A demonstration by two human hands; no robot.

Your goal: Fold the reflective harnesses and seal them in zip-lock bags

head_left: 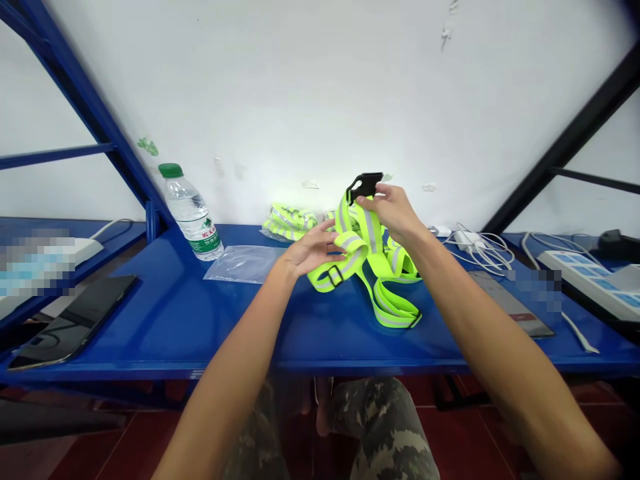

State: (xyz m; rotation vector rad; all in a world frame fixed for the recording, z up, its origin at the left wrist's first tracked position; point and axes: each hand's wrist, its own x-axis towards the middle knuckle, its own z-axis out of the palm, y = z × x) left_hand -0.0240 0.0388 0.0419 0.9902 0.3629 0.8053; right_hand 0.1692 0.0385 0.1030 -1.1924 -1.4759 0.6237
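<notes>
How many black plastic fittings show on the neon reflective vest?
3: a buckle at the right hand, a slider below the left hand, a fitting on the front loop. More may be hidden.

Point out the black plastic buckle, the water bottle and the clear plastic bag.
Black plastic buckle [367,184]: head view, on its flat face.
Water bottle [186,201]: head view, on its clear shoulder.
Clear plastic bag [241,265]: head view, on its middle.

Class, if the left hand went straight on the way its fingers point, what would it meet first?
The neon-yellow reflective strap, right at the left hand; it may already touch.
</notes>
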